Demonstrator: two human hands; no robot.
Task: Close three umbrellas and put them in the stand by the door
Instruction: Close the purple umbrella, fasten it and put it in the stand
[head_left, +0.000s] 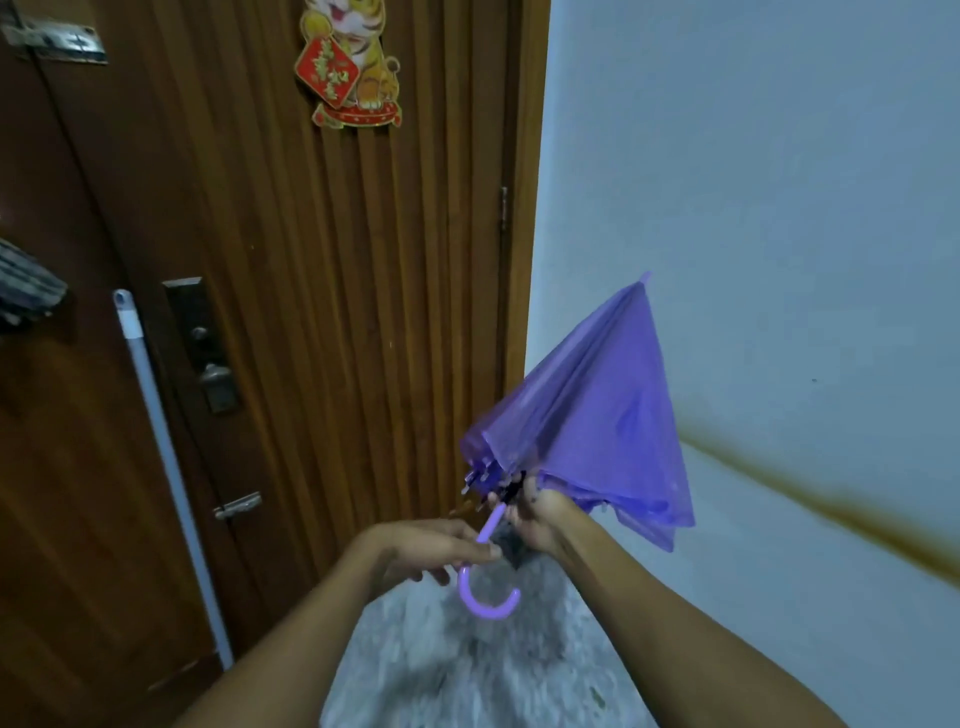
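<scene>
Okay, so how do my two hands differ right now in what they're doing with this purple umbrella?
The left hand pinches the lilac shaft just above the hooked handle; the right hand has its grip higher, at the base of the canopy by the rib ends. The left hand sits lower and nearer the door; the right sits nearer the wall. Both hold the same half-folded purple umbrella.

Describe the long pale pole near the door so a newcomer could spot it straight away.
Start at the ribbed wooden door with the tiger decoration. Left of its dark lock plate, a slim pale pole slants from about lock height down to the floor. It is the only light, straight, thin thing against the brown wood, unlike the purple umbrella held in both hands.
</scene>
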